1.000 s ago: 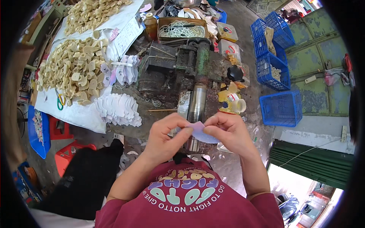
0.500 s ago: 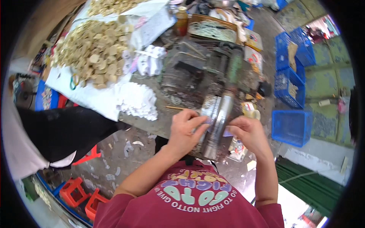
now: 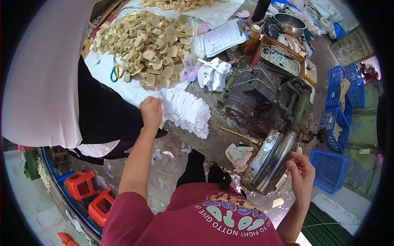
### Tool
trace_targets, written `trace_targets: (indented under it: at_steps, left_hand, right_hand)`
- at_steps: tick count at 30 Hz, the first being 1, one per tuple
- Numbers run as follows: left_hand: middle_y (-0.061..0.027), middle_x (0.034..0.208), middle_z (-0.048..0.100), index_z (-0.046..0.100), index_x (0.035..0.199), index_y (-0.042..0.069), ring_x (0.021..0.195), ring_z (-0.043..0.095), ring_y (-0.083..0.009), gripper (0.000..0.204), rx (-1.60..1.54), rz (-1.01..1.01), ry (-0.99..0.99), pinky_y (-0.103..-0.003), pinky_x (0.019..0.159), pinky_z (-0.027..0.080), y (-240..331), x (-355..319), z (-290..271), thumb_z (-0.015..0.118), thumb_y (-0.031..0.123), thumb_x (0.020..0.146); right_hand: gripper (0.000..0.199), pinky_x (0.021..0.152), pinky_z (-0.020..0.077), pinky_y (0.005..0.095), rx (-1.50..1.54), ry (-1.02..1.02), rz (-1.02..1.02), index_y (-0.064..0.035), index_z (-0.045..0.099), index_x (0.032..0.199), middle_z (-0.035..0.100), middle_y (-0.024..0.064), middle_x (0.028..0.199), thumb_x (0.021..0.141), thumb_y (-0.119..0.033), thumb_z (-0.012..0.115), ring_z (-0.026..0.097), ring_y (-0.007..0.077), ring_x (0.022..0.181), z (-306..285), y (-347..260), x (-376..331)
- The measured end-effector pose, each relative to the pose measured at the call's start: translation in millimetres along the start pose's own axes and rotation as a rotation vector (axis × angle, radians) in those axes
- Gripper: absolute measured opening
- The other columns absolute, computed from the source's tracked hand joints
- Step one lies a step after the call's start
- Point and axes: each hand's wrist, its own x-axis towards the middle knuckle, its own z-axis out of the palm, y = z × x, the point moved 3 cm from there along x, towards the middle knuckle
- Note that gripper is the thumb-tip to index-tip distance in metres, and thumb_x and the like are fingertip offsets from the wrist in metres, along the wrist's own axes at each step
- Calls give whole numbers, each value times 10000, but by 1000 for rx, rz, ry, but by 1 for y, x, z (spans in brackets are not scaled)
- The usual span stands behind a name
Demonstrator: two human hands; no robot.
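The white pieces (image 3: 186, 110) lie on the surface (image 3: 211, 144), left of the machine (image 3: 262, 90), in a long overlapping fan with many layers showing. They are loose, so by the look of it a good deal of the work is unfinished. A small pale heap (image 3: 239, 155) sits just left of the machine's rollers (image 3: 276, 160), apart from the fan; it may be what has been dealt with, though that is a judgement. A bundle (image 3: 214, 74) of similar white pieces, with a strip across it, stands just left of the machine and looks finished or set aside. Which pieces are done and which are left cannot be told one by one.

The left hand (image 3: 151, 111), well left of the machine, is at the near end of the fan, fingers bent downward; whether it has hold of a piece cannot be told. The right hand (image 3: 301, 170) is just right of the machine's rollers, half open, fingers loosely curved, with nothing visible in it; whether it touches the rollers is unclear.

A big pile of tan parts (image 3: 147, 45) lies beyond the fan, far left of the machine, with scissors (image 3: 117, 73) beside it; neither hand is on them. A stick (image 3: 238, 133) lies close to the machine's left side.
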Motion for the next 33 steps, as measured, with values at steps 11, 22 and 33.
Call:
trace_targets:
  at_steps: [11,22,33]
  left_hand:
    - [-217,1288,468,575,1217,33,1185,453,-377,449,-403,16,125,-436,1002,344,80,14,31,637,43,772]
    - [-107,890,630,553,1236,-62,716,584,-144,590,-926,-707,-377,-284,614,472,103,101,158,733,217,748]
    - [-67,822,656,659,1052,-42,671,603,-147,397,-1039,-770,-528,-294,607,484,100,121,167,712,90,681]
  right_hand:
    - [232,700,460,244,-162,76,-184,-9,654,1049,627,33,808,819,-29,670,565,93,737,35,-62,10]
    - [391,782,516,337,104,-327,-148,16,564,1189,647,186,1042,836,-129,651,661,255,902,192,-89,99]
    - [584,1041,362,403,33,-34,209,76,417,1321,476,279,1313,782,-100,558,464,388,1237,311,-41,219]
